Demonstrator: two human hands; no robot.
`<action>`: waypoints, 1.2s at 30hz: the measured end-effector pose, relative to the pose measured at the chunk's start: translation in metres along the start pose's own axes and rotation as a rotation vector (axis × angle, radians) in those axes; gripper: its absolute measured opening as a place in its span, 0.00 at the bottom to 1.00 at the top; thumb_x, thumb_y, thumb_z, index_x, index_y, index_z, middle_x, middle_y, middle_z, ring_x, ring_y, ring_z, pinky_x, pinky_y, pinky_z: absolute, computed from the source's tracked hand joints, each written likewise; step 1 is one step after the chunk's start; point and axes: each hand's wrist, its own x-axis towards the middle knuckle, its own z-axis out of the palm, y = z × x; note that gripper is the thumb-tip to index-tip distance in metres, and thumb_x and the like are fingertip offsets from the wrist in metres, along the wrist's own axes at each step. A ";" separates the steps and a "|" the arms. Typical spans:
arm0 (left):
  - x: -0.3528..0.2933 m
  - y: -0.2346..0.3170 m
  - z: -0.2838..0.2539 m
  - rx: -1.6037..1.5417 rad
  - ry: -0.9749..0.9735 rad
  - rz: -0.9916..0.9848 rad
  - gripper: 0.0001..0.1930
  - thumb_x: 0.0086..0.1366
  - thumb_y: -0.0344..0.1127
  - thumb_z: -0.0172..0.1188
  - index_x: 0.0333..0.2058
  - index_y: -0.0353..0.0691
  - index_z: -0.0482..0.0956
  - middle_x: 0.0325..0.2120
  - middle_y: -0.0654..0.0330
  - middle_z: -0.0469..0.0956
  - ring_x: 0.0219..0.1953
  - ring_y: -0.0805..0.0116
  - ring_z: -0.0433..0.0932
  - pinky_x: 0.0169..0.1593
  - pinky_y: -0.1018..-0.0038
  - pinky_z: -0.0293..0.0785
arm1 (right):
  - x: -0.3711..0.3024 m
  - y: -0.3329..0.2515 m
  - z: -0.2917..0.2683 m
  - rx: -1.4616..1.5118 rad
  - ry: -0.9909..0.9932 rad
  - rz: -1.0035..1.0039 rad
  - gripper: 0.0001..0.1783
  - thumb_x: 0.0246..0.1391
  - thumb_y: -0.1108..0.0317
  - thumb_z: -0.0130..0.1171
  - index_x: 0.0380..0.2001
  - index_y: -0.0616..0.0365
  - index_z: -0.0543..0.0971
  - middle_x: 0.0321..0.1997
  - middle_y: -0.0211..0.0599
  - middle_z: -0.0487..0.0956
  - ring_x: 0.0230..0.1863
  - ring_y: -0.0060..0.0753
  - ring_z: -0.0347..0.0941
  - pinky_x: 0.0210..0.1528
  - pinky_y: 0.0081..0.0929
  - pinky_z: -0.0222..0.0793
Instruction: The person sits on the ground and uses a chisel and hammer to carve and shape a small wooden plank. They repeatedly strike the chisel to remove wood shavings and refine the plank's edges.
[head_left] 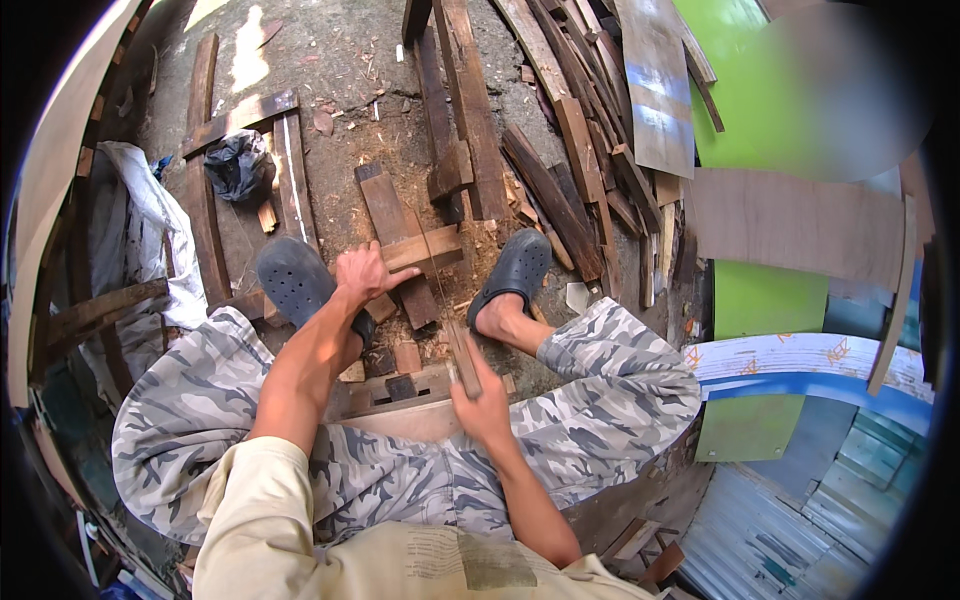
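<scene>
Your left hand (pixel 362 275) lies flat with fingers spread on a short pale wooden piece (pixel 422 248), pressing it down where it crosses a darker plank (pixel 392 232) on the ground. The pale piece juts out just past your fingertips, and the darker plank runs away from your hand, up and slightly left.

Your right hand (pixel 482 405) is closed around the wooden handle of a hand saw (pixel 461 355). The thin blade reaches forward from that hand toward the pale piece and meets it just beside your left fingertips; the exact point of contact is too fine to make out.

Your left foot wears a dark perforated clog (pixel 293 280) right beside your left wrist, and the other clog (pixel 514 268) sits ahead of your right hand, a little to its right. Small wood offcuts (pixel 405 358) and sawdust lie between the two hands, near your knees. Farther ahead of both hands, a heap of long boards (pixel 560 140) is strewn across the ground, and a crumpled dark bag (pixel 238 165) rests well to the left of your left hand.
</scene>
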 end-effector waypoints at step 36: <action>0.011 0.012 -0.011 0.008 -0.061 0.006 0.63 0.50 0.90 0.46 0.50 0.23 0.78 0.38 0.41 0.84 0.43 0.47 0.85 0.45 0.59 0.81 | 0.080 0.003 0.001 -0.031 -0.050 0.092 0.38 0.52 0.71 0.60 0.69 0.63 0.66 0.59 0.64 0.77 0.59 0.63 0.75 0.61 0.42 0.71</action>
